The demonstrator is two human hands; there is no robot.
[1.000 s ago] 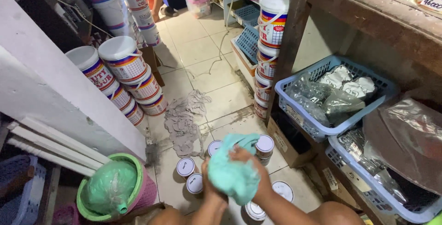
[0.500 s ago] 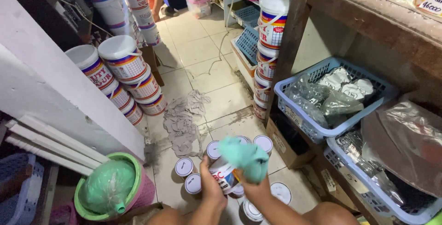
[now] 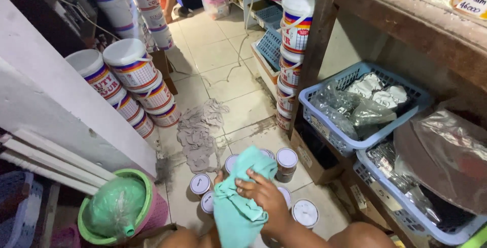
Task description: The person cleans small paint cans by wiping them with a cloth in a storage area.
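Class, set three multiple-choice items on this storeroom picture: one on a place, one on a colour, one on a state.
1. Where does the crumpled grey rag lie?
A on the tiled floor
B in a basket
C on a shelf

2. What colour is the soft cloth under the right hand?
A red
B teal green
C black

3. How are the small round white-lidded tins on the floor?
A open
B tipped over
C upright, lids on

Answers: 1 A, it sprawls on the tiles; 2 B, the cloth is teal; 3 C, flat white lids face up.

teal cloth [image 3: 238, 205], white-lidded cans [image 3: 287, 158], blue baskets [image 3: 355, 146]
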